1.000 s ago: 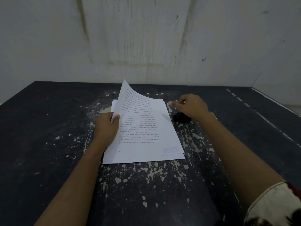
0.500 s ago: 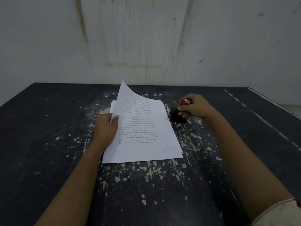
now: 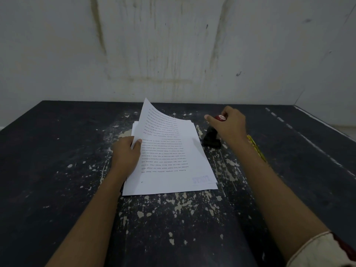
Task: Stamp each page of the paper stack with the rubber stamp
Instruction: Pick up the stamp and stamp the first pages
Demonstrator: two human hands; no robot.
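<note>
Left hand (image 3: pixel 126 153) pinches the left edge of the top page (image 3: pixel 154 116), whose far-left corner curls up off the paper stack (image 3: pixel 169 166). The stack's long axis runs away from the person. A faint stamp mark (image 3: pixel 200 179) sits at the page's near-right corner. The rubber stamp (image 3: pixel 212 138) stands upright just beside the stack's far-right edge, low on the tabletop (image 3: pixel 57 170). Right hand (image 3: pixel 229 124) is wrapped round its red top. The next print spot likely lies nearer the person and slightly left of the stamp, so the right hand is closer.

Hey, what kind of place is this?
Probably a bare, makeshift workroom: a black table with chipped paint against a stained white wall, holding a paper stack and rubber stamp.
</note>
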